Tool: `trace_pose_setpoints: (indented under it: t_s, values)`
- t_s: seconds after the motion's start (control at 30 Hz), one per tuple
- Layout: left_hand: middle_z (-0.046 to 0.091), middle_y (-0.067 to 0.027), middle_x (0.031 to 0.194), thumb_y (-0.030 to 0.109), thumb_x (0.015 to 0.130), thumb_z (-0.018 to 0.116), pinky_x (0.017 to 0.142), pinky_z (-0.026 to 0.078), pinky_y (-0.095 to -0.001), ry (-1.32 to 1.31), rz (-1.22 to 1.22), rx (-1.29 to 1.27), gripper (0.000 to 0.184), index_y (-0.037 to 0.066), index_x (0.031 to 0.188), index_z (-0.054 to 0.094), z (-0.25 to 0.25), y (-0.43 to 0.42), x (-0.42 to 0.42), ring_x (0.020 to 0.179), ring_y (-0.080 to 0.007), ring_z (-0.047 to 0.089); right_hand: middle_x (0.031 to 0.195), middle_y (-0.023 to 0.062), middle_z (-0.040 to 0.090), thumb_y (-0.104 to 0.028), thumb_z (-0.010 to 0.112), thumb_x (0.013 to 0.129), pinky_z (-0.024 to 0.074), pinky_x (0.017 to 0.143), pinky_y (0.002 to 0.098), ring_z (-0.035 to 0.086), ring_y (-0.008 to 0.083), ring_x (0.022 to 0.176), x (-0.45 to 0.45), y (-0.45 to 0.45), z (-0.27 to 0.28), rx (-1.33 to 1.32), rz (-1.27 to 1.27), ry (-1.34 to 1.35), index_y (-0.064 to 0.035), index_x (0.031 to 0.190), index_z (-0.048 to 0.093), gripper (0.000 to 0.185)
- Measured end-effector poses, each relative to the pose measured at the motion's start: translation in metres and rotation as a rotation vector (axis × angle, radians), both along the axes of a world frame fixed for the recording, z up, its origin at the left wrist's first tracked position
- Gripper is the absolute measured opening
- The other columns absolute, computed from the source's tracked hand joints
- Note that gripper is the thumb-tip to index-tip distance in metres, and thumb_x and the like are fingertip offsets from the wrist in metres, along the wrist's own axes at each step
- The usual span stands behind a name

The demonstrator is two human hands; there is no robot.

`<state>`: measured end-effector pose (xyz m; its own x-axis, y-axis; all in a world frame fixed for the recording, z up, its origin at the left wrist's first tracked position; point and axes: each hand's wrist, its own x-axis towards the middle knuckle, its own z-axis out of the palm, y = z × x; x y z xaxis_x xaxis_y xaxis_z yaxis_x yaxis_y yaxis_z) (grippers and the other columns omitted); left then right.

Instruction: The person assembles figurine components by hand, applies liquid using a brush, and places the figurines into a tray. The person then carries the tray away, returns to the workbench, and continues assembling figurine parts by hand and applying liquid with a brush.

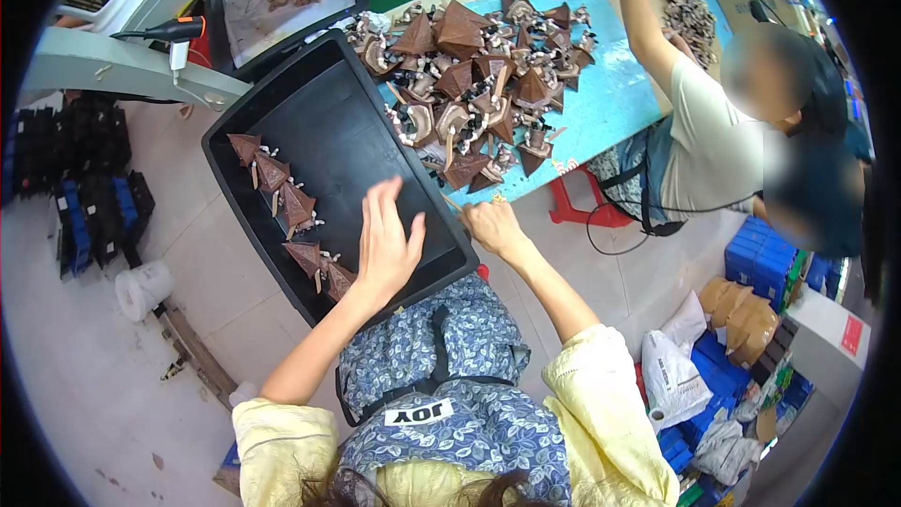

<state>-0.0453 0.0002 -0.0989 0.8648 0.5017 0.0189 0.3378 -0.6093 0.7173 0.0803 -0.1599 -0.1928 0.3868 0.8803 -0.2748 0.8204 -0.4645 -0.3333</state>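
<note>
My left hand (388,239) is over the black tray (352,160), its fingers stretched out and nothing visible in them. My right hand (495,227) is closed just beyond the tray's right rim, by the table edge. A thin tip shows at its fingers, but I cannot make out what it holds. Along the tray's left side lies a row of several brown pyramid-roofed pieces (298,205) with small pale parts attached. A large heap of similar brown pieces (460,75) covers the near part of the blue table.
Across the blue table (601,103), a co-worker (704,131) reaches towards more brown parts. Small tan parts (688,19) are piled beside them. Another tray (291,0) of brown bits stands upper left. A red stool (587,197) is under the table; blue crates (760,253) stand right.
</note>
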Motion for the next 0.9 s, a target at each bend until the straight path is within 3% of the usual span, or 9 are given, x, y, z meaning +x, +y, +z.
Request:
trace_pose_setpoints:
  t_s: [0.13,0.27,0.37,0.5,0.53,0.63,0.73,0.83,0.9]
  values:
    - [0.041,-0.0233,0.120,0.019,0.080,0.073,0.093,0.042,-0.0420,-0.101,0.364,-0.156,0.069,-0.007,0.131,0.035,-0.005,0.022,0.081,0.107,-0.0368,0.049,0.067,0.0152,0.062,-0.027,0.060,0.087,0.0504,0.057,0.0424,0.065,0.0313,0.063,0.016,0.041,-0.008,0.076,0.083,-0.057,-0.0057,0.071,0.064,0.027]
    - [0.052,-0.0213,0.112,0.023,0.081,0.072,0.086,0.044,-0.0434,-0.136,0.388,0.137,0.056,-0.004,0.122,0.046,-0.024,0.046,0.123,0.102,-0.0353,0.053,0.076,0.0243,0.063,-0.022,0.061,0.087,0.0489,0.064,0.0479,0.063,0.0400,0.074,0.012,0.039,-0.001,0.109,-0.245,0.278,0.0030,0.076,0.062,0.027]
    - [0.059,-0.0190,0.104,0.023,0.081,0.073,0.085,0.044,-0.0426,-0.053,0.430,-0.165,0.052,-0.001,0.119,0.048,-0.024,0.052,0.126,0.094,-0.0360,0.057,0.082,0.0272,0.062,-0.011,0.065,0.084,0.0464,0.069,0.0484,0.060,0.0441,0.080,0.009,0.040,0.000,0.383,-0.488,0.475,0.0072,0.075,0.059,0.021]
    - [0.058,-0.0055,0.098,0.019,0.094,0.060,0.081,0.044,-0.0279,-0.348,0.685,-0.539,0.032,0.001,0.118,0.049,-0.010,0.060,0.103,0.088,-0.0119,0.052,0.080,0.0244,0.062,-0.013,0.068,0.081,0.0471,0.069,0.0466,0.060,0.0408,0.078,-0.001,0.041,-0.011,0.548,-0.564,0.417,0.0040,0.080,0.066,0.017]
    - [0.057,-0.0053,0.105,0.018,0.094,0.060,0.083,0.045,-0.0283,-0.429,0.738,-0.902,0.032,0.003,0.120,0.048,-0.004,0.065,0.092,0.093,-0.0119,0.054,0.080,0.0244,0.062,-0.013,0.068,0.081,0.0471,0.069,0.0466,0.060,0.0408,0.078,-0.001,0.045,-0.004,0.548,-0.556,0.430,0.0040,0.080,0.066,0.017]
    - [0.055,-0.0072,0.123,0.015,0.095,0.056,0.092,0.046,-0.0374,-0.508,0.722,-1.435,0.030,0.010,0.123,0.049,0.021,0.069,0.054,0.111,-0.0198,0.055,0.077,0.0215,0.064,-0.017,0.070,0.080,0.0477,0.066,0.0456,0.061,0.0384,0.071,0.004,0.050,0.002,0.435,-0.497,0.270,0.0009,0.082,0.071,0.018]
    - [0.054,-0.0085,0.124,0.009,0.094,0.054,0.095,0.046,-0.0399,-0.572,0.641,-1.582,0.026,0.010,0.120,0.051,0.021,0.063,0.028,0.114,-0.0217,0.053,0.081,0.0206,0.066,-0.015,0.067,0.083,0.0489,0.065,0.0408,0.064,0.0346,0.072,0.003,0.043,-0.014,0.293,-0.591,0.536,0.0023,0.090,0.070,0.019]
    - [0.053,-0.0104,0.125,0.002,0.092,0.053,0.101,0.044,-0.0449,-0.661,0.717,-1.659,0.024,0.006,0.115,0.052,0.029,0.053,0.015,0.117,-0.0249,0.052,0.110,0.0180,0.064,-0.002,0.058,0.085,0.0520,0.079,0.0365,0.066,0.0265,0.093,-0.002,0.025,-0.002,0.374,-0.740,0.994,0.0022,0.112,0.064,0.027]
    - [0.054,-0.0115,0.122,-0.001,0.089,0.056,0.100,0.045,-0.0443,-0.691,0.781,-1.647,0.024,0.005,0.112,0.054,0.034,0.047,0.007,0.115,-0.0252,0.054,0.114,0.0171,0.063,0.000,0.057,0.085,0.0509,0.083,0.0368,0.064,0.0269,0.098,-0.009,0.020,0.016,0.404,-0.655,0.881,0.0020,0.113,0.063,0.028]
